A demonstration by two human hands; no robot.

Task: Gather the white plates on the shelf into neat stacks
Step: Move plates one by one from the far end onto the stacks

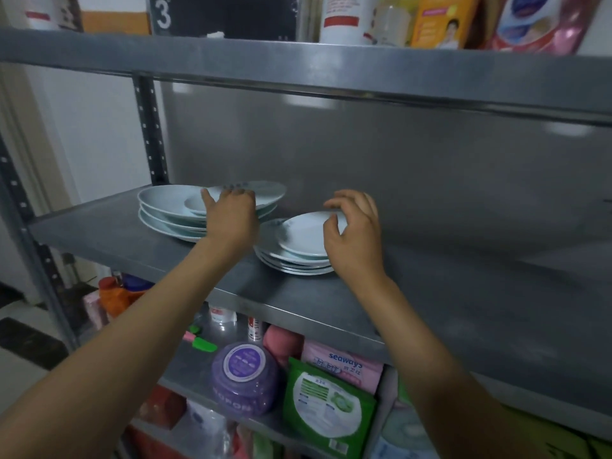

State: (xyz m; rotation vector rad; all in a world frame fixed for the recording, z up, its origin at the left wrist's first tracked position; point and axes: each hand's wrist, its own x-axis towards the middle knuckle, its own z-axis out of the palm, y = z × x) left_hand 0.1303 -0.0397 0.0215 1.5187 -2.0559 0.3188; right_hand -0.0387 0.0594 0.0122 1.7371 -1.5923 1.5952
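Left hand (231, 210) is reaching onto the far-left stack (172, 213), fingers curling over a tilted plate (261, 192) leaning on top beside a small bowl (195, 204). Right hand (351, 233) is hovering at the right edge of the near stack (294, 256), fingers loosely curled, apparently just touching its top plate (304, 233); a firm grip cannot be told. Both stacks are sitting on the grey shelf (430, 293), just beside each other. The tilted plate is lying directly under the left hand, so that hand is likelier to settle it flat.

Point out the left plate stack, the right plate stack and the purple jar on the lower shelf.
left plate stack (165, 210): head view, rim edges.
right plate stack (298, 265): head view, front rims.
purple jar (245, 379): head view, lid and body.
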